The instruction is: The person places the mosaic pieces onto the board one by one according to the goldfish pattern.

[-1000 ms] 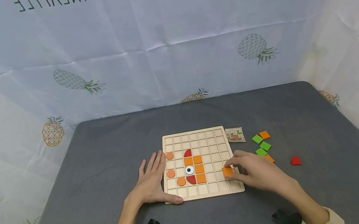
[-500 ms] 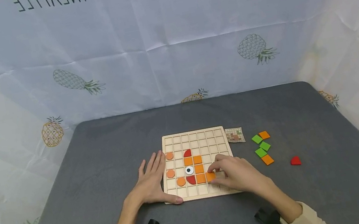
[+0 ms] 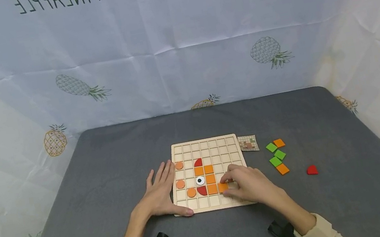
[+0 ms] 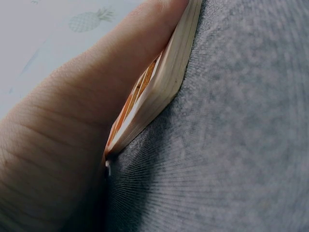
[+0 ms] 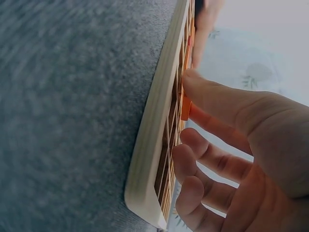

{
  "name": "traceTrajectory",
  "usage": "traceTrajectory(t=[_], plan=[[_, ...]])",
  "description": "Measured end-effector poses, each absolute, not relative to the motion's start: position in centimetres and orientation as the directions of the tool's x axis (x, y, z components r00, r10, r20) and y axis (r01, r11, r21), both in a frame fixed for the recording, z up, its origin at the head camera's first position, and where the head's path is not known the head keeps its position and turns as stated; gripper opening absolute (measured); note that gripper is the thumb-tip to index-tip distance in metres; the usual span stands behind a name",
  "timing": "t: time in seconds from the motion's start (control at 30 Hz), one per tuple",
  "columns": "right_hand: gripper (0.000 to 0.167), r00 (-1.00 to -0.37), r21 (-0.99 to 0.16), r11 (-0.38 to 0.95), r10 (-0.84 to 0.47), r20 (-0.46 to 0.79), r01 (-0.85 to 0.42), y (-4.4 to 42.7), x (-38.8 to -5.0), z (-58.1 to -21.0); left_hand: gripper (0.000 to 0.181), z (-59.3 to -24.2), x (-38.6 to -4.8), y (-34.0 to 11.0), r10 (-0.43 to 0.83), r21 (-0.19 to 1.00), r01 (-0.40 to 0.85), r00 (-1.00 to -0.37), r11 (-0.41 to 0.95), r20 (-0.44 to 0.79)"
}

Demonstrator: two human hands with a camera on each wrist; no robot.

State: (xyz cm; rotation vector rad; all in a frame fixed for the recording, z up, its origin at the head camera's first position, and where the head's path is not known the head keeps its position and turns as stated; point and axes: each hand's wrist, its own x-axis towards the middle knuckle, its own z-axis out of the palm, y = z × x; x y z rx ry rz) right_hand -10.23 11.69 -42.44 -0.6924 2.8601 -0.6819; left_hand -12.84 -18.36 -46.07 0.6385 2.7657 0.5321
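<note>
A wooden grid board (image 3: pixel 224 142) lies on the grey table. My left hand (image 3: pixel 161 193) rests on its left edge, fingers spread and straight, thumb over the front left corner; the left wrist view shows the thumb side against the board's edge (image 4: pixel 164 87). My right hand (image 3: pixel 252 181) pinches an orange square tile (image 3: pixel 223 187) between thumb and finger, in the cell right of another orange square (image 3: pixel 212 189). In the right wrist view this tile (image 5: pixel 185 108) stands a little proud of the grid. Orange squares, red quarter pieces, an eye disc (image 3: pixel 200 180) and orange discs (image 3: pixel 180 184) lie in cells.
A small pattern card (image 3: pixel 248 143) lies by the board's right edge. Further right are green squares (image 3: pixel 275 161), orange squares (image 3: pixel 282 168) and a red piece (image 3: pixel 312 170). A white cloth with pineapples (image 3: pixel 172 20) hangs behind the table.
My right hand has moved left across the board with the orange tile, from near the right edge to beside the orange squares. It barely moved in the last half second; my left hand stayed put.
</note>
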Motion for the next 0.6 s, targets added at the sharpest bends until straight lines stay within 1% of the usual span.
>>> traceTrajectory(t=[0.2,0.6], plan=[[0.024,-0.894,-0.443,0.805,-0.447,-0.017,-0.394,11.42,-10.44,-42.73,0.149,-46.13,-12.83,-18.42,0.460,0.404,0.366,-0.872,0.838,-0.164],[0.027,-0.902,-0.471,0.800,-0.432,-0.022,-0.372,11.27,-10.56,-42.66,0.149,-46.16,-12.86,-18.38,0.465,0.404,0.373,-0.872,0.835,-0.156]])
